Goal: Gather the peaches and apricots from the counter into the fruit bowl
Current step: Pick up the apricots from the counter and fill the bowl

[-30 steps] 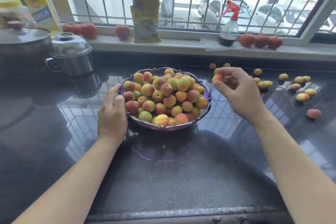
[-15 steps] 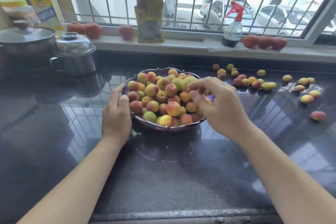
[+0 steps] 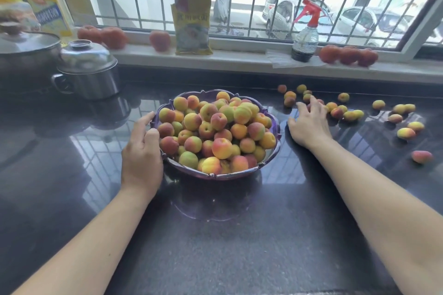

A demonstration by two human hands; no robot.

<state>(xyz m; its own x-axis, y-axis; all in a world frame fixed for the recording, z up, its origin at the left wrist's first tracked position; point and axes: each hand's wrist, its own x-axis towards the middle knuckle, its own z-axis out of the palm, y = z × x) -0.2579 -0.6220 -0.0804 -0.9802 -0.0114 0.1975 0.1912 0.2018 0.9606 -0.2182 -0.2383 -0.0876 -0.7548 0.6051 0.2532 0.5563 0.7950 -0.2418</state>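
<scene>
While the bowl: purple fruit bowl [image 3: 275,148] sits mid-counter [image 3: 215,246], already heaped with peaches and apricots [image 3: 215,132]
Left hand: left hand [image 3: 141,158] holds the bowl's left rim, thumb hooked over the edge, fingers along the outside
Right hand: right hand [image 3: 309,124] is flat and spread, fingertips among the nearest loose fruit, pinching nothing
Loose fruit: loose fruit [image 3: 350,115] scattered right of the bowl toward the windowsill [image 3: 239,58]
Background: steel pot [image 3: 88,74] back left, spray bottle [image 3: 305,33] on the sill
</scene>
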